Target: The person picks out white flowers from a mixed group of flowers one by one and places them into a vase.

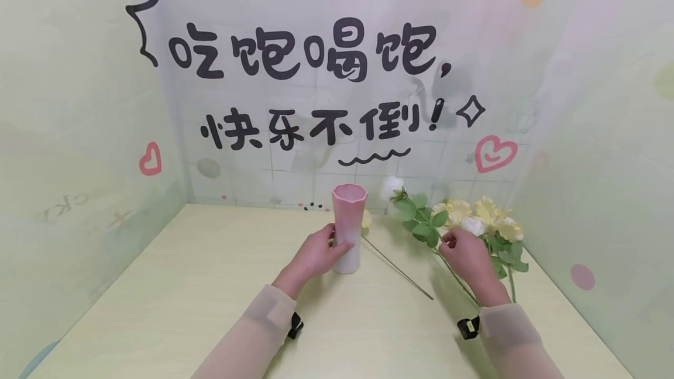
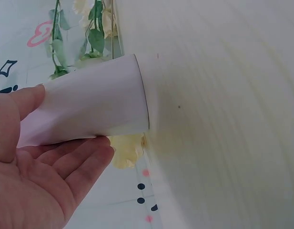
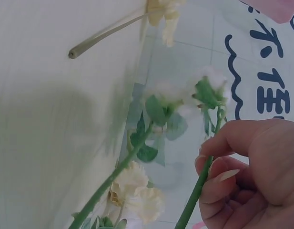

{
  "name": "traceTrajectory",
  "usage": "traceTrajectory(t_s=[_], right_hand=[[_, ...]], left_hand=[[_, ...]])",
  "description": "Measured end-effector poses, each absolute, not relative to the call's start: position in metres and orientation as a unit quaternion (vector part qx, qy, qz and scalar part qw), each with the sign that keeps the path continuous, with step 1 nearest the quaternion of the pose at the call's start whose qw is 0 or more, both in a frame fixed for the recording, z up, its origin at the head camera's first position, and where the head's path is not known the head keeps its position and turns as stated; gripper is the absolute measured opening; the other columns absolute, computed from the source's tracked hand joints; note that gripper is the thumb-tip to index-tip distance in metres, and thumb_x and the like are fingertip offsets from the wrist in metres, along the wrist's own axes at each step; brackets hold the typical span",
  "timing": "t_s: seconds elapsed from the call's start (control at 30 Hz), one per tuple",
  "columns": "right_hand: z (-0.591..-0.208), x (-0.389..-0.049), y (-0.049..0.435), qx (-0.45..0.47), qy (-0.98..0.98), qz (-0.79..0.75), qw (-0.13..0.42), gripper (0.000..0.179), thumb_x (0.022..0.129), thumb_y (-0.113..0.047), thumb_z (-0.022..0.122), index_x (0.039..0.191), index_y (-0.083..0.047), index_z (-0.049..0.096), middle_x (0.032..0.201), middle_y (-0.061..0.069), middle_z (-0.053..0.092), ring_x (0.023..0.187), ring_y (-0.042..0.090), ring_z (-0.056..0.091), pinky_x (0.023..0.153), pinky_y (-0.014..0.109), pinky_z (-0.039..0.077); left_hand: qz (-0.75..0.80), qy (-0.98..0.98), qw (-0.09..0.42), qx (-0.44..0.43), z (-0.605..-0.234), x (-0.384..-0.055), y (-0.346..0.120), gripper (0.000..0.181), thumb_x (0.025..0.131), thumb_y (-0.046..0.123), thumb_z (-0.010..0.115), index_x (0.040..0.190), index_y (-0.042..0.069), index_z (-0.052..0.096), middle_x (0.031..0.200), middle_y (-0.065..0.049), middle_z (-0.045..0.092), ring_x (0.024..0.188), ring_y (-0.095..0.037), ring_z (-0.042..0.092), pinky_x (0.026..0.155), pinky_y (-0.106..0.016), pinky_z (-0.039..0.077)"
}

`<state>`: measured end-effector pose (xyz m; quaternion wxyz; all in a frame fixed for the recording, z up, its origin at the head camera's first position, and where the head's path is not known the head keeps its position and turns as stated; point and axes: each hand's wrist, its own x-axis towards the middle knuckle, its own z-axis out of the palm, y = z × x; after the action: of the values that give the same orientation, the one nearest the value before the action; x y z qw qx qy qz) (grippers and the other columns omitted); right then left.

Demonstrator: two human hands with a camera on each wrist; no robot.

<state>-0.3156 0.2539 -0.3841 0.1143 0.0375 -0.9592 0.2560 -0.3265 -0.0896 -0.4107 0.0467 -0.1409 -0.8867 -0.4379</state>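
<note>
- Left hand point(image 1: 318, 253) wraps the lower body of the pink vase point(image 1: 348, 227), thumb on one side and fingers on the other; the left wrist view shows the palm point(image 2: 37, 191) open beneath the vase wall point(image 2: 89, 107), thumb lying along its top.
- Vase stands upright on the pale table point(image 1: 184, 285), near the middle and toward the back wall, its scalloped rim up.
- Right hand point(image 1: 466, 253) pinches a green flower stem point(image 3: 199, 186) between thumb and curled fingers point(image 3: 218, 176); the stem carries a white bloom point(image 3: 208, 78) and green leaves point(image 1: 421, 218).
- Held stem lies low over the table, right of the vase and well apart from it.
- Yellow and white flowers point(image 1: 495, 221) lie in a loose bunch on the table just beyond the right hand, near the right wall.
- One further stem point(image 1: 397, 271) lies flat between vase and right hand, its yellow head point(image 1: 366, 219) just behind the vase; its cut end point(image 3: 73, 53) shows in the right wrist view.
- Sheer sleeves point(image 1: 263, 314) cover both forearms.
- Back wall point(image 1: 316, 75) bears black lettering and pink hearts.
</note>
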Motion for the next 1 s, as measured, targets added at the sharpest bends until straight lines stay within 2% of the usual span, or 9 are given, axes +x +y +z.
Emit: traceTrajectory(t_s=[0.13, 0.4, 0.57, 0.8, 1.0], right_hand=[[-0.385, -0.316, 0.255, 0.039, -0.959, 0.256, 0.118, 0.018, 0.102, -0.013, 0.064, 0.111, 0.001, 0.070, 0.103, 0.018, 0.075, 0.086, 0.029, 0.069, 0.079, 0.052, 0.060], [-0.385, -0.314, 0.255, 0.050, -0.962, 0.247, 0.106, 0.029, 0.110, -0.016, 0.053, 0.125, 0.003, 0.069, 0.102, 0.017, 0.075, 0.079, 0.023, 0.061, 0.075, 0.045, 0.056], [-0.387, -0.315, 0.256, 0.044, -0.960, 0.256, 0.104, 0.032, 0.109, -0.016, 0.053, 0.128, 0.004, 0.070, 0.109, 0.019, 0.076, 0.085, 0.026, 0.068, 0.077, 0.047, 0.059], [-0.387, -0.315, 0.251, 0.054, -0.954, 0.268, 0.122, 0.033, 0.110, -0.019, 0.055, 0.129, 0.003, 0.071, 0.116, 0.019, 0.077, 0.101, 0.034, 0.073, 0.087, 0.055, 0.061], [-0.382, -0.311, 0.244, 0.067, -0.942, 0.298, 0.136, 0.032, 0.111, -0.020, 0.056, 0.129, 0.000, 0.073, 0.114, 0.016, 0.077, 0.096, 0.028, 0.073, 0.083, 0.048, 0.061]], left_hand=[[-0.439, -0.886, 0.044, -0.138, -0.410, -0.326, -0.090, 0.060, 0.107, 0.033, 0.071, 0.152, -0.003, 0.056, 0.149, -0.025, 0.068, 0.136, -0.043, 0.068, 0.112, -0.059, 0.058], [-0.439, -0.888, 0.039, -0.132, -0.409, -0.328, -0.089, 0.060, 0.107, 0.034, 0.070, 0.153, -0.002, 0.055, 0.150, -0.025, 0.067, 0.137, -0.043, 0.068, 0.113, -0.059, 0.058], [-0.441, -0.887, 0.036, -0.130, -0.409, -0.327, -0.090, 0.060, 0.108, 0.034, 0.070, 0.154, -0.002, 0.055, 0.150, -0.024, 0.067, 0.138, -0.043, 0.067, 0.114, -0.059, 0.057], [-0.447, -0.884, 0.033, -0.131, -0.411, -0.327, -0.090, 0.061, 0.108, 0.034, 0.070, 0.155, -0.001, 0.054, 0.152, -0.024, 0.066, 0.139, -0.043, 0.066, 0.115, -0.060, 0.057], [-0.445, -0.884, 0.036, -0.135, -0.409, -0.327, -0.090, 0.060, 0.107, 0.033, 0.070, 0.153, -0.002, 0.055, 0.150, -0.025, 0.067, 0.137, -0.043, 0.068, 0.113, -0.060, 0.058]])
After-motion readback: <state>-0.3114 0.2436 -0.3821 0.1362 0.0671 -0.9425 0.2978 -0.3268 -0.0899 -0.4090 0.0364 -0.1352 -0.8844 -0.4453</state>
